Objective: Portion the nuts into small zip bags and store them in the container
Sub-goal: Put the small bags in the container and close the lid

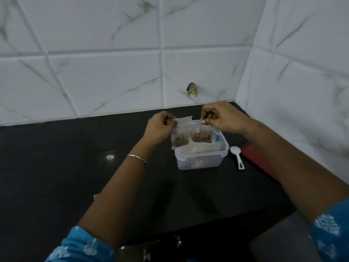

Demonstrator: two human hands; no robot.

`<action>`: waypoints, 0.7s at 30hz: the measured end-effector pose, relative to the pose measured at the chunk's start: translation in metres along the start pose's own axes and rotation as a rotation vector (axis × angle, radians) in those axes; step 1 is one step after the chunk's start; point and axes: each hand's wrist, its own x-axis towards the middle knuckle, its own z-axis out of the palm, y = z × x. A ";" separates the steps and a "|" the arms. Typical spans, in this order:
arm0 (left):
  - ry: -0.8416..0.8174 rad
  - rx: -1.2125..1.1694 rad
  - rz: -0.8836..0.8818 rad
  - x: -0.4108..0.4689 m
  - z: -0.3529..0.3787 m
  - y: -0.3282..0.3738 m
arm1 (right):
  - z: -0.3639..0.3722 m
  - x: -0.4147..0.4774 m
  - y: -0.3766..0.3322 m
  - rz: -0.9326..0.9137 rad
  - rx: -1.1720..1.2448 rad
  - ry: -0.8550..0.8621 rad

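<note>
Two small clear zip bags of brown nuts hang below pinching fingers; one clear rectangular plastic container; one white plastic spoon.

We look down from 1 head-worn camera, facing a tiled wall corner over the black counter.

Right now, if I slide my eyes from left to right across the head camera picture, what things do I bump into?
Bracelet → left hand → left zip bag of nuts → right zip bag of nuts → right hand → white spoon → red board.

Container contents hazy behind held bags, red object partly hidden by right forearm, sleeves cropped.
</note>
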 end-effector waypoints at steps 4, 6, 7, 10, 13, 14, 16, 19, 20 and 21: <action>-0.104 0.071 0.015 0.005 0.032 0.008 | -0.007 -0.010 0.011 0.008 -0.015 0.010; -0.146 0.127 0.030 0.008 0.044 0.009 | -0.007 -0.013 0.017 0.018 0.006 -0.011; -0.170 0.158 0.038 0.008 0.049 0.009 | -0.006 -0.014 0.020 0.028 0.022 -0.026; -0.246 0.281 0.052 0.007 0.058 0.002 | 0.003 -0.012 0.029 0.057 0.051 -0.085; -0.300 0.403 0.043 0.003 0.064 -0.010 | 0.015 -0.008 0.040 0.073 0.051 -0.119; -0.293 0.452 0.049 0.002 0.064 -0.012 | 0.020 -0.006 0.042 0.081 0.041 -0.123; -0.270 0.531 0.057 0.000 0.064 -0.017 | 0.027 -0.002 0.047 0.094 -0.004 -0.118; -0.270 0.617 0.057 -0.001 0.062 -0.021 | 0.036 0.004 0.052 0.102 -0.076 -0.067; -0.271 0.619 0.059 -0.001 0.062 -0.023 | 0.038 0.005 0.054 0.107 -0.090 -0.064; -0.266 0.608 0.065 -0.001 0.062 -0.024 | 0.039 0.006 0.056 0.113 -0.105 -0.077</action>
